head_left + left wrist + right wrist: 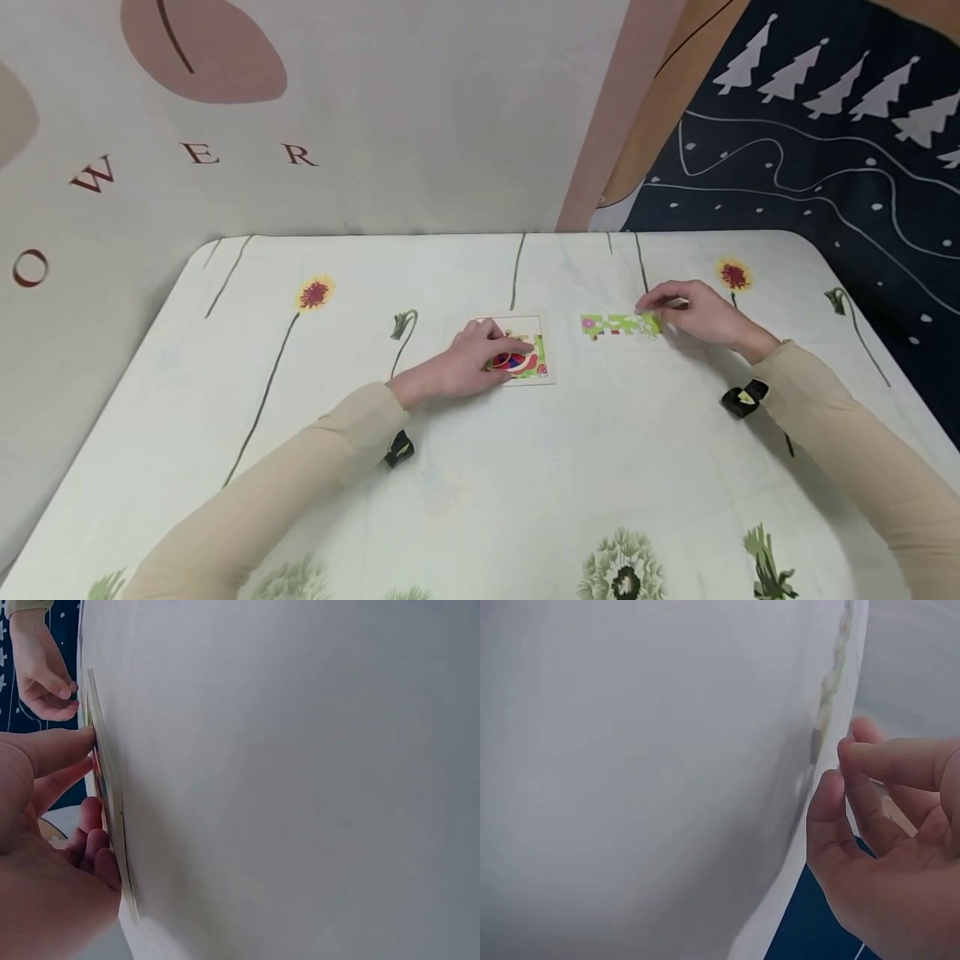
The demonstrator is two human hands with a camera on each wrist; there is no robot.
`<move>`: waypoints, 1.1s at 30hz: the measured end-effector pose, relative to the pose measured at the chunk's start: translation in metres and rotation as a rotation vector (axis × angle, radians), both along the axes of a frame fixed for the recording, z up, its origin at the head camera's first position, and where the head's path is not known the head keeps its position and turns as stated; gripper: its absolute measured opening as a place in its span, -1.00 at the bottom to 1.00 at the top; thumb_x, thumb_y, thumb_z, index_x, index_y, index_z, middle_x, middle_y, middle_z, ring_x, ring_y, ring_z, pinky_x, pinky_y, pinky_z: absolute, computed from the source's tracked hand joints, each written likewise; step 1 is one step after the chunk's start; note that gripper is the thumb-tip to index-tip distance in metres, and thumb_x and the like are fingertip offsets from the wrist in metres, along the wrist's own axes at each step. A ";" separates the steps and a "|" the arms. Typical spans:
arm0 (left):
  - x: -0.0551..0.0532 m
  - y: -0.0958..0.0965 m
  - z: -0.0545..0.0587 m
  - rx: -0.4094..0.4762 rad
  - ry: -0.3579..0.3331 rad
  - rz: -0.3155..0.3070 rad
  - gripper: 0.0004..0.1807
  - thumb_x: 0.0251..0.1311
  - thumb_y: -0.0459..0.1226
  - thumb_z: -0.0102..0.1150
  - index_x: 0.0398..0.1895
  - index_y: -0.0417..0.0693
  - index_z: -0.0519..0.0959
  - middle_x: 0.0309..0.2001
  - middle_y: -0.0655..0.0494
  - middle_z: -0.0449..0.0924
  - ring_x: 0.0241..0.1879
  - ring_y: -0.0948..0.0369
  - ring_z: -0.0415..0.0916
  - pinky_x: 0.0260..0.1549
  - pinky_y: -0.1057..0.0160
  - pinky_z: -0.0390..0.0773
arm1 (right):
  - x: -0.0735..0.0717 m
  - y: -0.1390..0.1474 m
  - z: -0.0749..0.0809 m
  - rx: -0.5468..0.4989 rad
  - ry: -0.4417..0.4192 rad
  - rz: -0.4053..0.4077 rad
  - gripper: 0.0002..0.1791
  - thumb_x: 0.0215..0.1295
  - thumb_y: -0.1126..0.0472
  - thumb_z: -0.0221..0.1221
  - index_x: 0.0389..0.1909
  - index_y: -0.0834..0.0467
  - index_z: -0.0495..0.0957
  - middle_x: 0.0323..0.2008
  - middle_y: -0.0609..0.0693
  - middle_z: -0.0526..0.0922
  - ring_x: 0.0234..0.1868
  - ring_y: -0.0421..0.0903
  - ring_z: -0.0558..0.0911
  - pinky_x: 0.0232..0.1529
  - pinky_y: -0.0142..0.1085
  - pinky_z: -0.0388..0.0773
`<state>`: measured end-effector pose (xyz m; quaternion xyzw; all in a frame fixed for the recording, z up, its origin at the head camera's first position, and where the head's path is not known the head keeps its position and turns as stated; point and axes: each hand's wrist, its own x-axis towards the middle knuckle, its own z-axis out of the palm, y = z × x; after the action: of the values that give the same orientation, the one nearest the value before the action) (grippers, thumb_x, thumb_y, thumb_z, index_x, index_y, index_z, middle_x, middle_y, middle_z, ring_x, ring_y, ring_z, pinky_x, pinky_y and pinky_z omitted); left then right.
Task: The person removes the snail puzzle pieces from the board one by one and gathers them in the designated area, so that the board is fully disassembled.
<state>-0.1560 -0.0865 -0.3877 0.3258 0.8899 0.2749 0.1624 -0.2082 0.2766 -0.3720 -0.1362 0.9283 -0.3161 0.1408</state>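
A small square puzzle board [546,375] with a light frame lies on the table; red, blue and green picture pieces fill its lower part. My left hand [472,358] rests over it, index finger reaching across the picture and thumb near the lower edge. In the left wrist view, the left fingertips [90,742] touch the face of the board [112,802]. To the right lies a strip of joined green puzzle pieces [618,324]. At its right end, my right hand [697,310] pinches what looks like a thin puzzle piece, mostly hidden by the fingertips [847,754].
The table is covered by a white cloth [480,483] printed with flowers and stems. Behind its far edge stands a pale wall hanging [420,125] with letters; a dark cloth with white trees [787,167] hangs at the right. A black wrist device [742,400] sits below the right wrist.
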 end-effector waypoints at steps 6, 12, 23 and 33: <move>0.004 -0.006 0.001 0.037 -0.029 0.027 -0.58 0.31 -0.33 0.17 0.24 0.02 0.57 0.01 -0.07 0.42 -0.03 0.06 0.21 -0.05 0.19 0.20 | 0.002 -0.014 0.005 -0.028 0.014 0.007 -0.73 0.40 0.37 0.09 0.04 0.25 0.64 0.05 0.20 0.65 -0.02 -0.14 0.51 0.02 -0.39 0.46; 0.005 -0.010 0.003 0.045 -0.049 0.022 -0.61 0.32 -0.34 0.17 0.20 0.08 0.62 0.09 -0.04 0.43 0.03 0.08 0.22 -0.03 0.18 0.26 | 0.005 -0.034 0.007 -0.081 0.027 0.038 -0.75 0.38 0.39 0.10 -0.01 0.26 0.66 -0.02 0.19 0.67 -0.07 -0.11 0.51 -0.12 -0.52 0.45; -0.001 -0.010 0.006 0.014 -0.036 -0.076 -0.60 0.31 -0.36 0.16 0.18 0.12 0.64 0.09 -0.02 0.46 0.07 0.04 0.24 0.11 0.03 0.23 | 0.010 -0.070 0.003 -0.188 0.001 0.135 -0.80 0.38 0.38 0.14 -0.06 0.26 0.66 -0.09 0.18 0.71 -0.13 -0.10 0.60 -0.13 -0.44 0.53; -0.011 -0.012 0.003 0.044 -0.118 -0.092 -0.64 0.34 -0.33 0.17 0.15 0.13 0.66 -0.02 0.07 0.43 0.02 0.09 0.23 0.12 0.06 0.20 | 0.012 -0.091 -0.002 -0.206 0.017 0.179 -0.77 0.35 0.43 0.12 -0.05 0.27 0.67 -0.06 0.17 0.71 -0.07 -0.05 0.60 -0.06 -0.34 0.54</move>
<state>-0.1674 -0.0981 -0.3850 0.3530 0.8566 0.3054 0.2198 -0.1962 0.1858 -0.3742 -0.2347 0.8761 -0.3950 0.1459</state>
